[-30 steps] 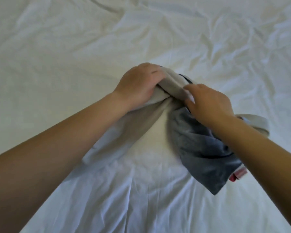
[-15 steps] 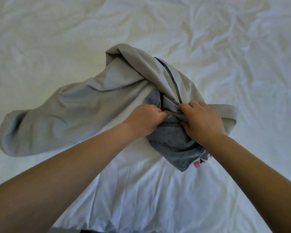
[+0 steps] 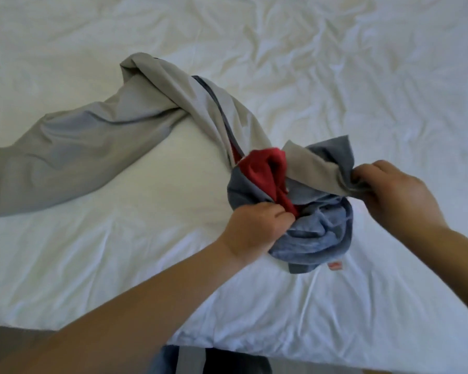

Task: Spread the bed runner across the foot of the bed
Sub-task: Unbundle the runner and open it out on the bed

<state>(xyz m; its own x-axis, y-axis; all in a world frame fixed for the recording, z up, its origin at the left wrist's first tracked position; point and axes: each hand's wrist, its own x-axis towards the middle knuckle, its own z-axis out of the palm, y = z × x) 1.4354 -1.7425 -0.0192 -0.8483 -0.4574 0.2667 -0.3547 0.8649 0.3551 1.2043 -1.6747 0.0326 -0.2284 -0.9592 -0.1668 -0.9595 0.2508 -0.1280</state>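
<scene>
Lying twisted near the close edge of the bed [image 3: 335,76], the bed runner [image 3: 97,147] is far from spread. Its long grey length trails to the left past the frame edge, while the other end is bunched into a knot of blue and red folds [image 3: 265,171] close to the person. The left hand [image 3: 254,230] grips that bunch, fingers curled into the cloth. The right hand [image 3: 397,195] pinches a grey corner and holds it out to the right. A small red label [image 3: 334,265] pokes out beneath the bunch. The sheet all around is white and creased.

The risk from here looks like the twist. If the hands draw apart with the left one clamping several layers at once, the folds could tighten instead of opening, and the runner might end up rolled or wrong face up. A hard tug could also drag the loose grey tail askew or ruck the sheet under it.
</scene>
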